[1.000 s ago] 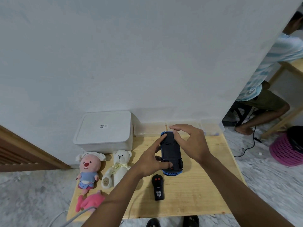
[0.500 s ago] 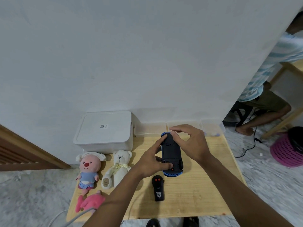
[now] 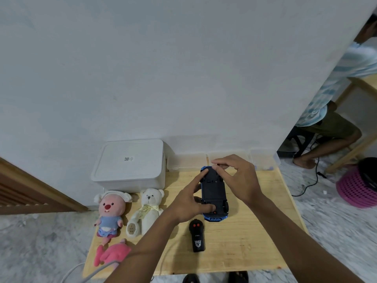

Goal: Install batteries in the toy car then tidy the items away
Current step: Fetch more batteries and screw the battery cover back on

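Whatever the right hand (image 3: 238,179) is pinching over the far end of the upturned blue toy car (image 3: 214,196) is staying hidden behind its fingers (too small to tell). The left hand (image 3: 188,203) is gripping the car's side on the wooden table (image 3: 255,231).

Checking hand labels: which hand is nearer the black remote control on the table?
Left. The left hand grips the blue toy car directly above the black remote control; the right hand is at the car's far end.
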